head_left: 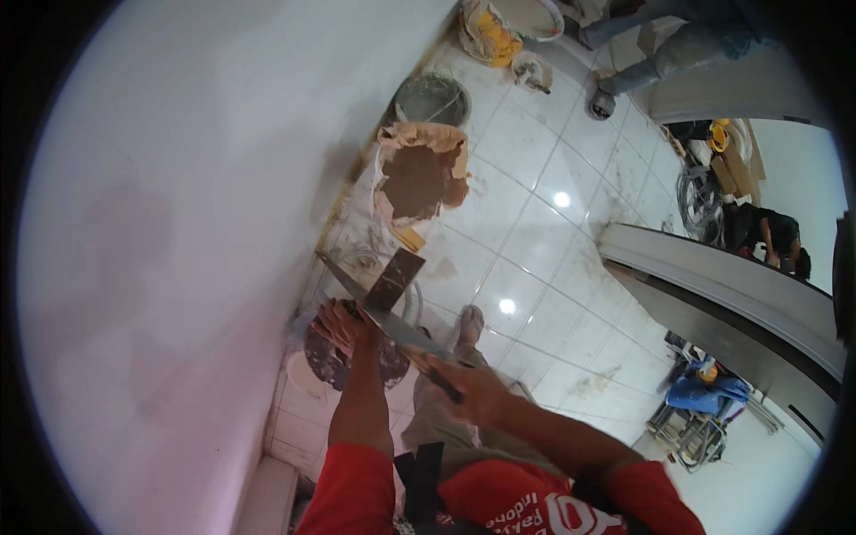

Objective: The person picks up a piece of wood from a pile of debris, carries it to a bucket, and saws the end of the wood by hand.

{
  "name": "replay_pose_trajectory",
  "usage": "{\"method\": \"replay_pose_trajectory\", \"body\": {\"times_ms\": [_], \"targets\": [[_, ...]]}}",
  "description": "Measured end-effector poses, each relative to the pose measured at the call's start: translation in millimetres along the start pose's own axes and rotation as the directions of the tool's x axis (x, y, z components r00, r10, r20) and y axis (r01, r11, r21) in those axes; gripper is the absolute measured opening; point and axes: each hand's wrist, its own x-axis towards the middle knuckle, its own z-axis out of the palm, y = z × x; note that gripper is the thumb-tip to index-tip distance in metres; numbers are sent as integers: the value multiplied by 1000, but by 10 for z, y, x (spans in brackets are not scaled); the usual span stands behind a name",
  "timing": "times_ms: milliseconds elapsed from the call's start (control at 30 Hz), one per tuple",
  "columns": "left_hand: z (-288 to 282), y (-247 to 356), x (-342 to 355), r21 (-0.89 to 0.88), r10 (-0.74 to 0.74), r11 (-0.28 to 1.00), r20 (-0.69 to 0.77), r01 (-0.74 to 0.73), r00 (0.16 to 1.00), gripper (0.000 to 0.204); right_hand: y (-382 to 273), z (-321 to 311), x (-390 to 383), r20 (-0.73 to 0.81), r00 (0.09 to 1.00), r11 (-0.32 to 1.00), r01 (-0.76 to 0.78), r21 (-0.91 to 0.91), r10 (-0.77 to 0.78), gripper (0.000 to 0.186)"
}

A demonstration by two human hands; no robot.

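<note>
My right hand (464, 392) is closed around the handle of a handsaw (406, 333). The saw's long blade slants up and to the left, across a short brown board (395, 279). Just left of the blade, my left hand (341, 325) is closed over the near part of the board, which it mostly hides. Under that hand is a dark, round, spattered support (328, 364); whether it is a stool or an upturned bucket I cannot tell. Beyond the blade, the board's far end sticks out.
Along the white wall stand an opened paper sack of brown powder (417, 181), a grey bucket (432, 100) and a yellow bag (489, 36). A person's legs (695, 55) show at the far right. Cable coils (700, 205) and blue cloth (704, 394) lie by the doorways. My foot (471, 327) rests on the tiles.
</note>
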Motion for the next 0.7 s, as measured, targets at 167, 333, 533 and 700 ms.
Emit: {"method": "replay_pose_trajectory", "body": {"times_ms": [167, 333, 533, 700], "targets": [[49, -138, 11, -13, -51, 999, -4, 50, 999, 41, 21, -318, -712, -8, 1000, 991, -14, 135, 16, 60], [-55, -69, 34, 3, -45, 999, 16, 45, 999, 42, 51, -493, -1316, 12, 1000, 982, -5, 190, 2, 63], [77, -69, 124, 10, 22, 1000, -38, -22, 999, 41, 23, 87, -59, -83, 996, 999, -13, 52, 17, 67], [38, -164, -83, 3, -25, 1000, -55, 25, 998, 40, 200, -423, -1576, -87, 995, 992, 54, 115, -44, 72]]}}
